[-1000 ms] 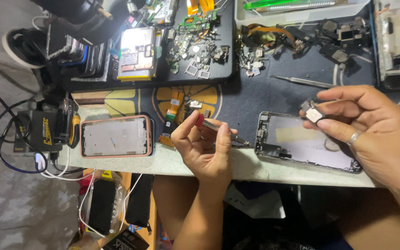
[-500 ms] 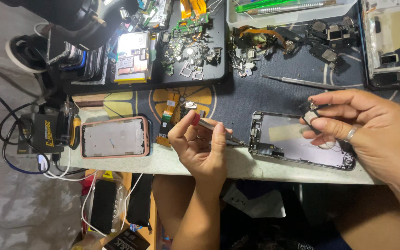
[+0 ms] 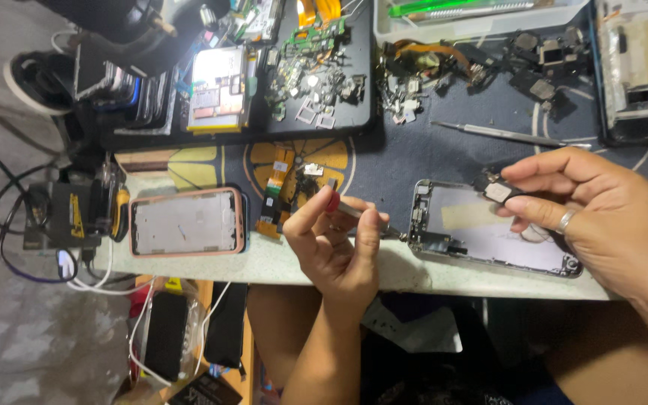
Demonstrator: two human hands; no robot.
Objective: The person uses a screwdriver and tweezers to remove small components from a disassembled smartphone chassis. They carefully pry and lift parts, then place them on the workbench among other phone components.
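While right hand (image 3: pixel 609 217) pinches module (image 3: pixel 498 191) | left hand (image 3: pixel 335 244) grips tweezers (image 3: pixel 365 216)

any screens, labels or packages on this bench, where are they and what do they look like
Phone frame with pale blank panel: left of the left hand, rectangular, pink-edged.
Open phone shell: under the right hand, silver, tan tape strip inside.
Lit circuit board: upper left tray, yellow-edged.
Labels too small to tell.

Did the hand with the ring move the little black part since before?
Yes. The right hand carried the little black part back over the open phone frame, toward its top corner.
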